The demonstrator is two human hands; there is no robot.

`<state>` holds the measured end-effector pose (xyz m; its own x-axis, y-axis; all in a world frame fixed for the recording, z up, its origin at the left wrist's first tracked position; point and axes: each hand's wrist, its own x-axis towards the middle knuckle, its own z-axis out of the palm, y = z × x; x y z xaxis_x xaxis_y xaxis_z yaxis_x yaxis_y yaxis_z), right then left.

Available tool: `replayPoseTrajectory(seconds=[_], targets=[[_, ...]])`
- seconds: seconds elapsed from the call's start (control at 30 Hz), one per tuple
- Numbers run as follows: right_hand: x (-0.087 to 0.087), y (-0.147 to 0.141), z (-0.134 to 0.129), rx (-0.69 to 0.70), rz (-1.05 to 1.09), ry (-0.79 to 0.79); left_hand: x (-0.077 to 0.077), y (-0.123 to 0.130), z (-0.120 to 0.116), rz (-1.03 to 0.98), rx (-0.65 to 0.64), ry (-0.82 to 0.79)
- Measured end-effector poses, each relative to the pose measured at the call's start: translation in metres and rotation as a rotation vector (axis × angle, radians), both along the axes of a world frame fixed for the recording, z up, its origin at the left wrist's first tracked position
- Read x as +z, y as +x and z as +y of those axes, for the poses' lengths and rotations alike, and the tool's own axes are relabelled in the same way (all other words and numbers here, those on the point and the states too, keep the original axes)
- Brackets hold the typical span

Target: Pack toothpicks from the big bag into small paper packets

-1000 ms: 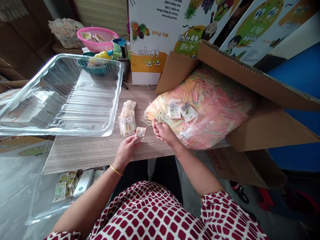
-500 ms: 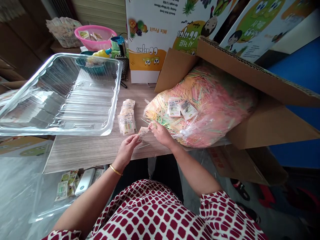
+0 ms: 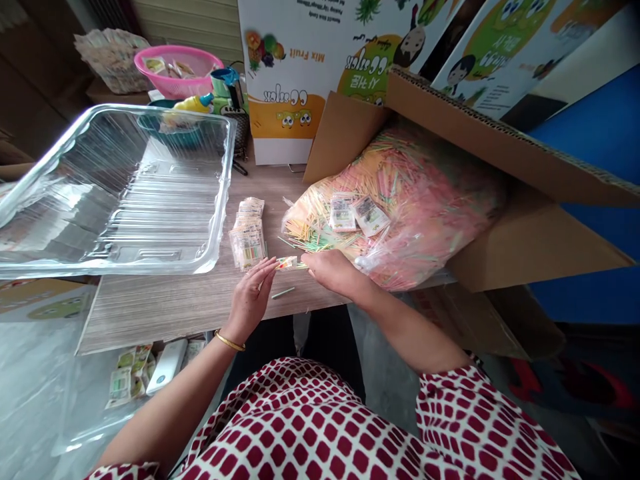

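Note:
Between my two hands is a small printed packet (image 3: 287, 263), just above the table's front part. My left hand (image 3: 254, 291) pinches its left end. My right hand (image 3: 330, 269) is closed at its right side, with thin sticks showing at the fingertips. A stack of filled packets (image 3: 248, 241) lies on the table, left of and behind my hands. One loose green stick (image 3: 283, 293) rests near the front edge. Behind my right hand, a big clear bag of colored sticks (image 3: 400, 207) spills some at its open mouth, with two packets (image 3: 357, 213) on top.
A large clear plastic tray (image 3: 165, 207) sits on the left of the table (image 3: 150, 310). An open cardboard box (image 3: 545, 247) surrounds the bag. Behind stand a pink basket (image 3: 180, 83), a yellow bottle and printed cartons (image 3: 285, 80).
My right hand has turned flatter and its forearm has swung outward to the right. The packet now lies more level, and my left fingers are straighter. The view has shifted slightly.

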<state>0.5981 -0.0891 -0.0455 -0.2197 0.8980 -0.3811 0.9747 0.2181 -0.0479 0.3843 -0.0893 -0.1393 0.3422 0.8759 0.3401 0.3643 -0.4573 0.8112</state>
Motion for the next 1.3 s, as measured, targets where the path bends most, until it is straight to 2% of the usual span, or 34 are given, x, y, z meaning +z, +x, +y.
replayPoseTrajectory(seconds=[0.13, 0.3, 0.37, 0.43, 0.57, 0.67, 0.8, 0.93, 1.03, 1.17, 1.3], targets=[[-0.001, 0.004, 0.001, -0.078, 0.178, -0.015, -0.002, 0.003, -0.001, 0.04, -0.066, 0.113], [-0.007, 0.019, 0.005, -0.125, 0.639, -0.118, -0.004, 0.004, -0.004, 0.04, -0.073, 0.073], [-0.009, 0.023, 0.007, -0.121, 0.743, -0.131, -0.005, 0.004, -0.004, 0.01, -0.054, 0.002], [-0.01, 0.025, 0.006, -0.145, 0.809, -0.124, -0.004, 0.005, -0.005, -0.039, -0.026, -0.147], [-0.014, 0.027, 0.001, -0.321, 1.037, -0.19, 0.001, 0.006, -0.003, -0.153, -0.004, -0.467], [-0.021, 0.028, -0.002, -0.394, 1.281, -0.315, 0.004, 0.008, -0.001, -0.218, 0.01, -0.533], [-0.032, 0.025, -0.001, -0.459, 1.534, -0.307, -0.002, 0.008, 0.0, -0.341, -0.009, -0.603], [-0.037, 0.018, 0.001, -0.51, 1.569, -0.251, -0.009, 0.007, 0.001, -0.381, -0.01, -0.638], [-0.037, 0.016, 0.002, -0.534, 1.587, -0.264, -0.009, 0.005, 0.002, -0.383, 0.015, -0.642], [-0.041, 0.015, 0.005, -0.589, 1.59, -0.29, -0.008, 0.006, 0.001, -0.426, -0.022, -0.709], [-0.052, 0.008, 0.007, -0.666, 1.639, -0.159, -0.007, 0.009, -0.003, -0.476, -0.036, -0.76]])
